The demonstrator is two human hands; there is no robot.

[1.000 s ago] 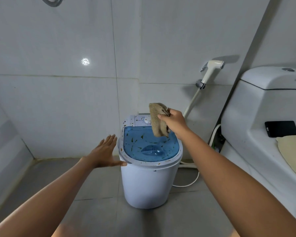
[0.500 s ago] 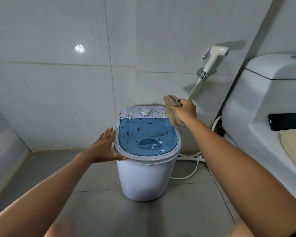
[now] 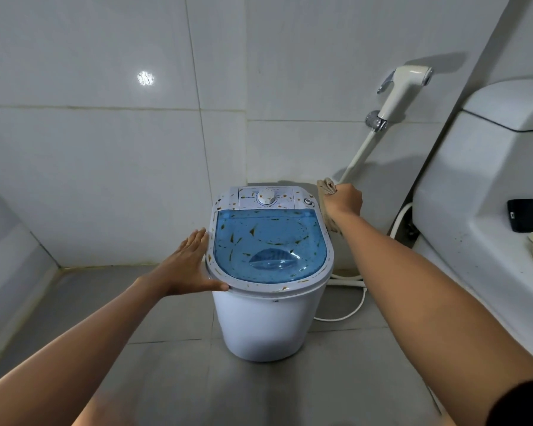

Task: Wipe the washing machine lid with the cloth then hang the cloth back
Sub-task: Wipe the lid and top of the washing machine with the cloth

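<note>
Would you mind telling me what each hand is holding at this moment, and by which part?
The right hand grips the cloth at its bunched upper end. The left hand holds nothing; it lies open against the washing machine's rim.

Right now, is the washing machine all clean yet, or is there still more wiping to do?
Not clean yet. Done: the right hand has the cloth bunched in its grip, off the machine's back right corner. In hand: the left hand rests flat against the machine's left side. Left: the blue lid and white rim are speckled with brown bits, so all the wiping remains, then hanging the cloth back.
</note>
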